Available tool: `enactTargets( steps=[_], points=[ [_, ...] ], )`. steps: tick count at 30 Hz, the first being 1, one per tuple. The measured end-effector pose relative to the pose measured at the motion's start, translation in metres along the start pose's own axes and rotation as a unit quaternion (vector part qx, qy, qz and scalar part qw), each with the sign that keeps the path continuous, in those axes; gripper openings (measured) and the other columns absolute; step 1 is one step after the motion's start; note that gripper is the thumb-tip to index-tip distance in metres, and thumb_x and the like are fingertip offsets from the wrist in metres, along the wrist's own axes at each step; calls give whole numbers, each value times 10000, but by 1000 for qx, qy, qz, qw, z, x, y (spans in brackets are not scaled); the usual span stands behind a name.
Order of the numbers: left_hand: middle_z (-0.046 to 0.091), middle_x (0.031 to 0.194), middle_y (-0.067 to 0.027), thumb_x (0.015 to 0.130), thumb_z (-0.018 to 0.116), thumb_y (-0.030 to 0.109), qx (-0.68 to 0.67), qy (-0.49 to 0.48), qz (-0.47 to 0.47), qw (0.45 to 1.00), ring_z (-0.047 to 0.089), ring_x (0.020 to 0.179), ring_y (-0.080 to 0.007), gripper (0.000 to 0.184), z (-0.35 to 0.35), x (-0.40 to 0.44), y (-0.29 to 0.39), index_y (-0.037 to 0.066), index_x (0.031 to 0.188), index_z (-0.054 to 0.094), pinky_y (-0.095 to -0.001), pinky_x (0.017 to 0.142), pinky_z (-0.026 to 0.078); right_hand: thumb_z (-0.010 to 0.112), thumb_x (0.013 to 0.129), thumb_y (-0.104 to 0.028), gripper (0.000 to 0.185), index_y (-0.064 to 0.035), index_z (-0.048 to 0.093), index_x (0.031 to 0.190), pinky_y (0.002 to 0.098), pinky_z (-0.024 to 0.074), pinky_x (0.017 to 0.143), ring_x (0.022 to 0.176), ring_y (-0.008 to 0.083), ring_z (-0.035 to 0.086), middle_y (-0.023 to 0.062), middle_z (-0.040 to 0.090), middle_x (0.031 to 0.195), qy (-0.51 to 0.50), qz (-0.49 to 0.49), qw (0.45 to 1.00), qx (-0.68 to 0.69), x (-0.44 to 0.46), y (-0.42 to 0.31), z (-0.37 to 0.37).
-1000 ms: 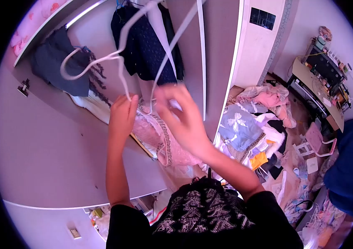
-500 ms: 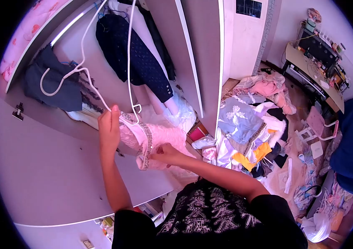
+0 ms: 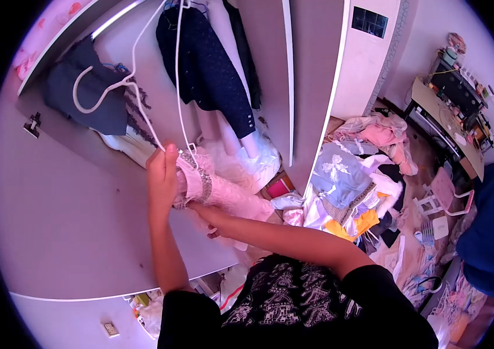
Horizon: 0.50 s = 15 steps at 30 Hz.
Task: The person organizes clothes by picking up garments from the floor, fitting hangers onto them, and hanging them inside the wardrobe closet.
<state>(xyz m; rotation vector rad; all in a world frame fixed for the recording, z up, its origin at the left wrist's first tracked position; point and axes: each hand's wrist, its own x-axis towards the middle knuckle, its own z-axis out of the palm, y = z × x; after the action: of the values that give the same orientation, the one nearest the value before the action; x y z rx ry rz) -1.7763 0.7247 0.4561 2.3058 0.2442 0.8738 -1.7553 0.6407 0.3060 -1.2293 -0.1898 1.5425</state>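
Note:
My left hand [image 3: 162,168] is closed round the white wire hanger [image 3: 144,104] and the edge of a pink dress [image 3: 232,195]. The hanger's hook points left, and its lower end reaches into the dress. A glittering beaded band [image 3: 206,185] runs across the dress, whose fluffy pink fabric hangs off to the right. My right hand [image 3: 207,217] is at the near edge of the dress, below the band. Its thumb side presses into the fabric and its other fingers curl underneath, partly hidden.
Behind the hanger, a dark navy jacket [image 3: 209,70] and a grey garment [image 3: 87,87] hang in the open wardrobe. Its door [image 3: 317,75] stands to the right. Beyond lies a heap of clothes [image 3: 343,174] on the floor, with a pink chair [image 3: 447,192] and a cluttered desk [image 3: 439,110].
My right hand has moved left and down along the dress, from the beaded band to its near edge. The dress top has turned and bunched toward my left hand. The view has shifted slightly.

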Motion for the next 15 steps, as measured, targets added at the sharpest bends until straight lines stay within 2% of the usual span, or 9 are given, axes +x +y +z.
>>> enactTargets(
  steps=[1,4,6,7,8,9,10,14,15],
  points=[
    [462,717,-115,1011,426,192,0,0,0,1000,415,666,-185,304,1,2,1,-49,831,467,-323,651,395,607,751,-678,839,-159,396,1376,491,479,783,1079,324,440,87,348,1389,0,0,1000,0,1,-1,1],
    [533,793,-174,994,456,158,28,-11,4,1000,496,717,-303,268,-5,1,4,-71,863,507,-362,708,418,605,761,-660,775,-174,423,1336,484,471,808,1078,303,410,90,314,1370,7,10,1000,8,8,-1,13],
    [540,804,-179,988,461,150,44,-8,18,999,504,742,-317,259,-5,0,10,-72,867,516,-372,719,419,582,756,-695,799,-89,447,1258,447,482,767,974,289,478,112,448,1196,29,17,998,61,16,-6,21],
    [547,816,-185,983,466,143,61,-10,35,997,512,766,-332,250,-7,1,11,-73,871,525,-382,730,420,582,756,-695,799,-89,447,1258,447,482,767,974,289,478,112,448,1196,28,17,998,58,31,-5,16],
    [547,816,-185,983,466,143,62,-7,36,997,512,766,-332,250,-8,2,10,-73,871,525,-382,730,420,536,789,-664,700,-71,475,1157,435,486,723,856,278,495,126,489,1060,-20,58,993,104,47,-8,7],
    [552,814,-181,990,461,173,91,5,96,991,523,754,-318,276,-8,4,7,-73,882,522,-381,719,423,490,823,-632,624,-53,503,1056,422,489,680,738,266,511,139,529,925,-69,97,982,148,53,-13,4],
    [556,813,-178,998,455,204,121,19,155,980,534,741,-305,303,-9,7,5,-73,894,520,-380,707,426,389,863,-632,627,-22,502,956,399,481,621,619,247,499,127,533,771,-48,74,992,93,55,-12,5],
    [572,865,-212,1002,435,207,180,-8,113,977,546,833,-371,309,-22,11,-4,-79,921,520,-419,767,424,324,895,-604,637,-8,532,985,372,498,581,651,239,572,134,602,836,-126,54,991,-2,33,9,-22],
    [564,868,-209,996,434,190,178,8,113,978,520,823,-375,290,-22,11,-10,-70,902,521,-430,771,411,306,908,-598,667,11,577,936,379,504,572,633,261,596,158,624,816,-134,52,984,-105,-3,-3,-24]
  ],
)
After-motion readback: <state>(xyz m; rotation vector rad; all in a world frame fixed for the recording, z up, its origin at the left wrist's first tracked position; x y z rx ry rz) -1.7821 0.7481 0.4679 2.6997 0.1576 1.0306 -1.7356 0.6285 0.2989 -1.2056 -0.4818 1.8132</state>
